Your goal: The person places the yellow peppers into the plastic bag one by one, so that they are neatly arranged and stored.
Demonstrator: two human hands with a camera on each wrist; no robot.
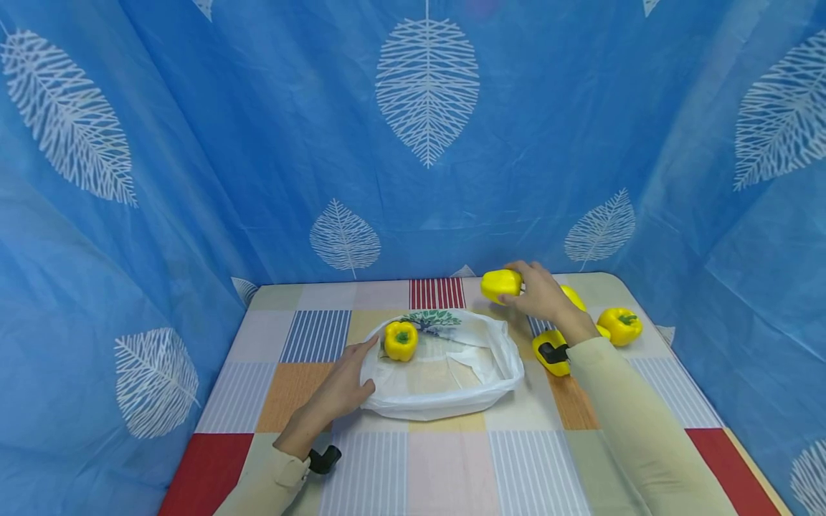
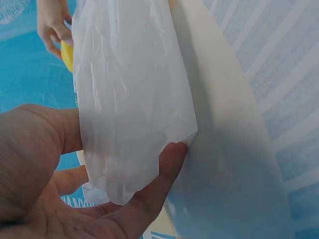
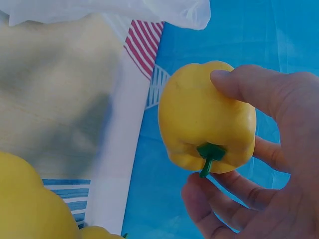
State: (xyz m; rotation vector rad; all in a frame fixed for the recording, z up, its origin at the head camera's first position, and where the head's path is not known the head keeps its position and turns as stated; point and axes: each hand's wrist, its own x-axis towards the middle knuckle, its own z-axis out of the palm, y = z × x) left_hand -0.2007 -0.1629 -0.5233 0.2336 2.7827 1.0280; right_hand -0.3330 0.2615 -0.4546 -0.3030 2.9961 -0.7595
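Note:
A white plastic bag [image 1: 445, 405] with a green tree print lies spread with its mouth up on the table. One yellow bell pepper [image 1: 401, 340] with a green stem sits inside at its left. My left hand [image 1: 338, 387] is at the bag's left side; in the left wrist view, its thumb and fingers [image 2: 149, 196] hold the plastic from both sides. To the right, my right hand [image 1: 542, 294] grips another yellow bell pepper [image 3: 207, 112], raised near the table's far edge. Its thumb lies across the pepper's side, and the green stem shows in the right wrist view.
Several more yellow peppers lie at the right: one pepper [image 1: 621, 327] near the table's right side, another pepper [image 1: 545, 344] under my right wrist, others partly hidden by the arm. A patchwork cloth [image 1: 452, 466] covers the table. Blue leaf-patterned curtains [image 1: 271, 143] hang behind and at both sides.

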